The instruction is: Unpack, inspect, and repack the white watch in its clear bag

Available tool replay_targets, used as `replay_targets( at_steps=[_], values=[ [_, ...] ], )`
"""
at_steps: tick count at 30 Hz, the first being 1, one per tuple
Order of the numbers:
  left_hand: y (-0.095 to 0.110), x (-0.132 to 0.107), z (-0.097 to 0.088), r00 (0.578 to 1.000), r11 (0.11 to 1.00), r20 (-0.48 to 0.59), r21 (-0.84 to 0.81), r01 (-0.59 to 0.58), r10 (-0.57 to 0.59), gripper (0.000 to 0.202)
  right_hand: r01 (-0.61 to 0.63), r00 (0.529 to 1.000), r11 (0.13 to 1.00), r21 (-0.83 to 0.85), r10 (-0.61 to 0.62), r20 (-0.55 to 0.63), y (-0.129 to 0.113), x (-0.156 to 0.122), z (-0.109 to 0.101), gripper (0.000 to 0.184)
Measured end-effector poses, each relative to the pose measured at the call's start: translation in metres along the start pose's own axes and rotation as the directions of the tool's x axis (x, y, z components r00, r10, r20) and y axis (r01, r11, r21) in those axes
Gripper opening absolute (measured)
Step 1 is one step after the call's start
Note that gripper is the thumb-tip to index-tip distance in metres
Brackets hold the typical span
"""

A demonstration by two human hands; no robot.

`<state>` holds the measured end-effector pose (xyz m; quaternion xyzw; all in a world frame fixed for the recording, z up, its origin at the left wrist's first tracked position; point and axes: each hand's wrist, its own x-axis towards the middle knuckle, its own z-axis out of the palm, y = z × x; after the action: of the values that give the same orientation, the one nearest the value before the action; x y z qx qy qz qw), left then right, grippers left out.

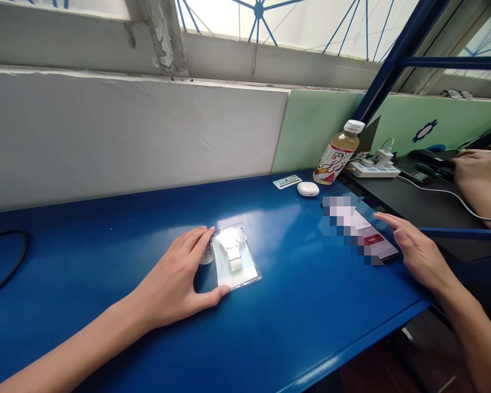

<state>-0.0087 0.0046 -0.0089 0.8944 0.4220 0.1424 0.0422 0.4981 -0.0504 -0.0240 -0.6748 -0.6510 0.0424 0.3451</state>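
Observation:
My left hand [180, 278] rests on the blue table [147, 349] at the left edge of a clear flat packet [251, 270]. Thumb and fingertips span the packet's two left corners and touch it. Inside the packet shows a white watch-shaped piece [234, 254] on a pale backing. Partly hidden by my fingers, a small round clear item [207, 255] lies between hand and packet. My right hand [421, 256] is beside the right edge of a lit smartphone [382, 248], fingers stretched out and holding nothing. Part of the phone's screen is blurred into blocks.
Behind the phone are a white earbud case [308, 189], a small printed card [287, 182] and a drink bottle [336, 155]. A power strip [374, 169] with a charger stands beyond a blue frame. Another person's hand [480, 166] is at far right. A black cable [22, 254] curves in at left.

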Motion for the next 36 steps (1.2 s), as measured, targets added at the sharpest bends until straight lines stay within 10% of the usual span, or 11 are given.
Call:
replay_targets(
  at_steps=[26,36],
  values=[
    [-0.003,-0.001,0.001,1.000,1.000,-0.002,0.009,0.009,-0.009,0.097,0.099,0.952,0.995,-0.016,-0.090,0.294,0.014,0.054,0.009,0.069],
    [-0.002,-0.001,-0.001,1.000,1.000,0.009,0.003,0.014,-0.014,0.096,0.039,0.986,0.997,0.068,-0.050,0.161,0.015,0.024,-0.013,0.071]
  ],
)
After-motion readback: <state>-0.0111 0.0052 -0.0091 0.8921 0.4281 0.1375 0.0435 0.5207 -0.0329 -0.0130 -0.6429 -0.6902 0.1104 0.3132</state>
